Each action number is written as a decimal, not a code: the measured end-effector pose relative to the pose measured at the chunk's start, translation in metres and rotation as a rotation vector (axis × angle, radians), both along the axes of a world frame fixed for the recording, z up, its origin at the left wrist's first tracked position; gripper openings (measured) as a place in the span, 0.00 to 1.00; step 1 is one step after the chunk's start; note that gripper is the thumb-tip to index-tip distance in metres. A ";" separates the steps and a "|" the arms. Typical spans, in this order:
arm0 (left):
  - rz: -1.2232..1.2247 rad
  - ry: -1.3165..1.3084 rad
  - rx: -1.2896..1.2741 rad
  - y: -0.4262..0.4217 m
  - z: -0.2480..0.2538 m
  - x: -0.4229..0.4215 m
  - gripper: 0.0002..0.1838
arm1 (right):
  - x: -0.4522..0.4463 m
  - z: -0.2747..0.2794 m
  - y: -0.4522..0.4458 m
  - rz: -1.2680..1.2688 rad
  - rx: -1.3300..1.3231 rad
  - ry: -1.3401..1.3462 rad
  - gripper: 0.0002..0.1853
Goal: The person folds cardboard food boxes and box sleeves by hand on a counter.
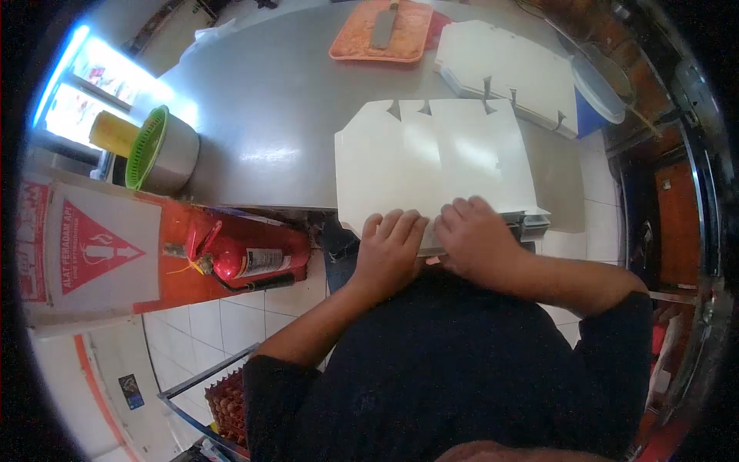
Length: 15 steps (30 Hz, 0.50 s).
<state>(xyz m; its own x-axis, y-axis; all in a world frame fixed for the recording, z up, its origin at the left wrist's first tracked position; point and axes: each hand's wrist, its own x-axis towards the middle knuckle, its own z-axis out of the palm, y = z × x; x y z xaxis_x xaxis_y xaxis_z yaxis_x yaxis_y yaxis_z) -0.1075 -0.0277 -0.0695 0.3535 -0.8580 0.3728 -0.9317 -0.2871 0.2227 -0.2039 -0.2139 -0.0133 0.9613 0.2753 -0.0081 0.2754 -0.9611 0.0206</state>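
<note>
A flat white cardboard box blank [462,154], with slots cut along its far edge and a clipped corner, lies at the near side of the metal table. My left hand [392,250] is closed on its near edge, fingers curled over the top. Just to the right, my right hand [476,235] grips the same edge, close beside the left. Both thumbs are mostly hidden. Layered cardboard edges [531,222] show at the blank's right near corner. Behind it rests a stack of similar white box blanks [508,65].
An orange tray [346,42] holding a cleaver [382,29] sits at the back of the steel table [262,100]. To the left are a metal pot [173,158] with a green basket [146,150] and a red fire extinguisher [246,258]. A blue container with a pale lid [599,88] stands far right.
</note>
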 end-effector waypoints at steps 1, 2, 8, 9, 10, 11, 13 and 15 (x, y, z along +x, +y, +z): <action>0.005 0.003 0.002 -0.001 0.004 -0.001 0.27 | 0.000 -0.008 0.004 0.001 -0.013 -0.059 0.26; 0.013 0.006 0.004 -0.002 0.007 -0.001 0.26 | 0.000 -0.012 0.005 -0.014 -0.013 -0.078 0.25; 0.022 -0.088 0.123 -0.013 0.019 0.001 0.16 | 0.017 -0.010 0.009 0.042 -0.066 -0.091 0.19; 0.015 -0.061 0.153 -0.014 0.024 0.004 0.14 | 0.022 -0.008 0.005 0.044 -0.060 -0.053 0.18; 0.007 -0.035 0.183 -0.015 0.032 0.007 0.12 | 0.028 -0.003 0.003 0.046 -0.054 -0.015 0.18; -0.002 -0.008 0.212 -0.018 0.040 0.012 0.10 | 0.037 0.007 -0.001 0.038 -0.032 0.145 0.18; -0.041 0.100 0.418 -0.028 0.057 0.030 0.08 | 0.063 0.041 -0.006 0.020 0.014 0.465 0.18; -0.081 0.200 0.606 -0.038 0.070 0.051 0.09 | 0.079 0.058 -0.013 0.018 0.132 0.544 0.17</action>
